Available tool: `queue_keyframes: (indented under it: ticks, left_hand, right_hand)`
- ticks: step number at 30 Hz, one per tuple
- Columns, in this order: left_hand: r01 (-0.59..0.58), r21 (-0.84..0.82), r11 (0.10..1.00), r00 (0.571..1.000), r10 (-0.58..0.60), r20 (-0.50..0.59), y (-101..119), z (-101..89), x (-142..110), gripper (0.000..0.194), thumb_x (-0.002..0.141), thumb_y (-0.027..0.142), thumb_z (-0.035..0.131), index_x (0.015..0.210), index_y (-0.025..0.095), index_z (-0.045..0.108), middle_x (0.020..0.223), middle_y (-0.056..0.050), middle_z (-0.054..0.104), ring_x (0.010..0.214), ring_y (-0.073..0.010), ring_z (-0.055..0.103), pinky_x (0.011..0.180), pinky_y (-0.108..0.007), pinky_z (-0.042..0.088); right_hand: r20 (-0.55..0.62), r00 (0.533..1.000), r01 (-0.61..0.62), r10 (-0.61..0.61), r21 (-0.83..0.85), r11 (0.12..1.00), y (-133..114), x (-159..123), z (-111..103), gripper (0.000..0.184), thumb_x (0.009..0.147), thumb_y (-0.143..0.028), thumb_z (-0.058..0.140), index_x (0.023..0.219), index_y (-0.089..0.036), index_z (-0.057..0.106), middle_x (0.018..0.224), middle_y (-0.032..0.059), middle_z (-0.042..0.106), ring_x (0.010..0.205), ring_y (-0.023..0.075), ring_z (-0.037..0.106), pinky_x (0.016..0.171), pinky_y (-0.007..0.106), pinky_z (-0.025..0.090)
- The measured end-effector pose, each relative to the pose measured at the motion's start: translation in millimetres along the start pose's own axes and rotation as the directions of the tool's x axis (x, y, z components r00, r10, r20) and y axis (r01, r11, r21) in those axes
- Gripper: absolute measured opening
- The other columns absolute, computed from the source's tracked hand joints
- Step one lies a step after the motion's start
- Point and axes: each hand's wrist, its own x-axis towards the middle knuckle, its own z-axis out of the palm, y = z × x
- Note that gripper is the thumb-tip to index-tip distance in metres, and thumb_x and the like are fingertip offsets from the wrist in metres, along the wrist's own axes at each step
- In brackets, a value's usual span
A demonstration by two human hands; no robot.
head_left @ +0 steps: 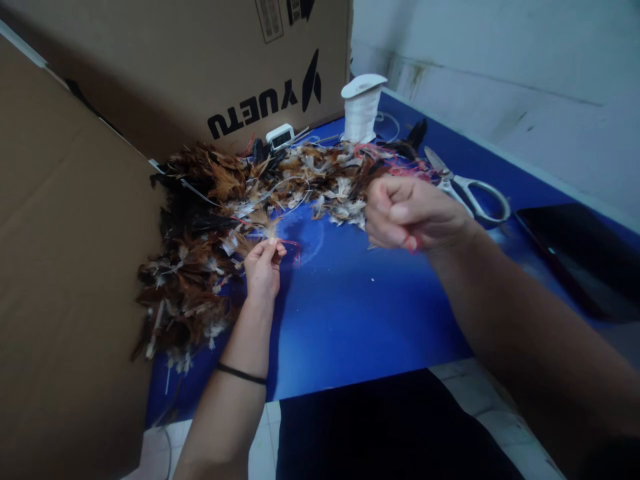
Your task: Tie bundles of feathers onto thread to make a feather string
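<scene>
My left hand (265,267) is closed in a pinch on the base of a small tuft of feathers (264,223), pale at the bottom and brown above. Red thread (293,244) trails from the tuft to the right of the fingertips. My right hand (400,212), slightly blurred, is a fist raised above the table on the right. A bit of red, like the thread, shows at the lower edge of its fingers; the rest of what it holds is hidden. Brown, black and white feathers (185,267) are heaped to the left of and behind my left hand.
Scissors (473,193) lie behind my right wrist, near a pile of red threads (383,157). A white spool (361,110) and a small white digital device (281,137) stand at the back. A dark phone or tablet (585,257) lies right. Cardboard (65,267) walls the left.
</scene>
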Motion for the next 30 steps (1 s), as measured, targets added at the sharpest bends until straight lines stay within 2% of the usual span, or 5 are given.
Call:
queue_keyframes:
  ticks: [3,6,10,14,30]
  left_hand:
    - [0.013,0.028,1.0,0.999,-0.014,0.035,-1,0.0,-2,0.013,0.066,0.019,0.074,0.064,0.011,0.065,0.054,0.002,0.059,0.05,-0.0028,0.052,0.054,-0.014,0.045]
    - [0.013,0.046,0.999,0.995,-0.017,0.098,-3,0.2,-6,0.015,0.066,0.022,0.076,0.067,0.011,0.066,0.057,0.002,0.059,0.051,-0.0032,0.053,0.055,-0.015,0.045]
    - [0.019,0.073,0.997,0.982,-0.032,0.184,-5,2.7,-12,0.018,0.064,0.026,0.078,0.068,0.012,0.066,0.058,0.001,0.06,0.051,-0.0037,0.053,0.055,-0.016,0.045]
    - [0.039,0.087,0.995,0.968,-0.059,0.244,-6,6.2,-16,0.022,0.062,0.03,0.079,0.067,0.013,0.067,0.057,0.001,0.06,0.052,-0.0051,0.053,0.056,-0.018,0.046]
    - [0.074,0.075,0.994,0.978,-0.087,0.19,-4,9.6,-19,0.023,0.058,0.027,0.081,0.066,0.012,0.066,0.057,0.001,0.061,0.052,-0.0046,0.055,0.054,-0.016,0.047]
  right_hand:
    - [0.126,0.984,-0.092,0.124,-0.238,0.967,8,6,8,0.024,0.066,-0.036,0.07,0.073,-0.015,0.06,0.057,-0.0015,0.06,0.039,0.0022,0.044,0.04,0.018,0.026]
    - [-0.076,0.993,-0.109,0.086,-0.378,0.919,25,20,25,0.012,0.069,-0.021,0.068,0.078,-0.015,0.062,0.053,-0.0036,0.057,0.038,0.003,0.045,0.038,0.018,0.031]
    - [-0.13,0.988,-0.113,0.081,-0.268,0.957,48,34,48,0.028,0.07,-0.018,0.067,0.096,-0.016,0.059,0.086,0.0034,0.067,0.045,0.0058,0.056,0.037,0.019,0.038]
    - [-0.082,0.989,-0.14,0.125,-0.214,0.967,60,37,56,0.014,0.077,-0.02,0.06,0.089,-0.015,0.059,0.068,0.001,0.064,0.048,0.008,0.057,0.038,0.018,0.04]
    - [-0.184,0.956,0.029,-0.23,-0.719,0.694,63,35,44,0.017,0.079,-0.021,0.052,0.077,-0.014,0.068,0.061,-0.0011,0.059,0.054,0.0067,0.046,0.056,0.022,0.034]
